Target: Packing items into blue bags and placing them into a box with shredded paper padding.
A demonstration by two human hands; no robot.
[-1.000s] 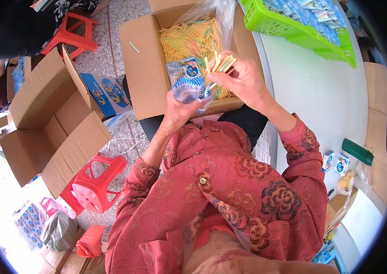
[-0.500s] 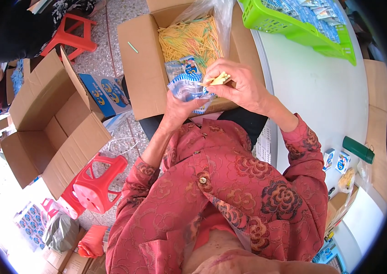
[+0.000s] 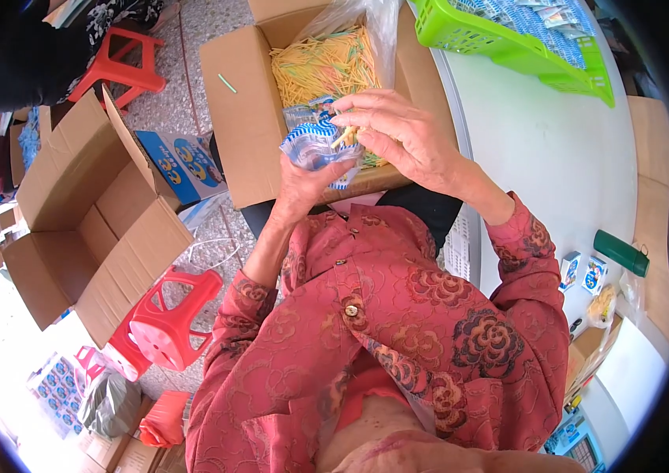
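Both hands worked close above the open brown cardboard box (image 3: 244,118), whose raised flaps and clear plastic liner (image 3: 366,20) hemmed the yellow sticks (image 3: 326,67) in. To the right, the white tabletop (image 3: 539,158) lay open between the green plastic basket (image 3: 508,47) and the dark green cylinder (image 3: 620,253). To the left, red plastic stools (image 3: 169,315) and a larger open cardboard box (image 3: 74,229) crowded the floor.

The left hand (image 3: 303,185) gripped a small blue-and-white plastic packet (image 3: 312,142) from below, while the right hand (image 3: 397,134) pushed yellow sticks (image 3: 342,138) into its mouth. Just beyond stood an open cardboard box (image 3: 236,118) of yellow sticks; a green basket (image 3: 508,51) lay far right.
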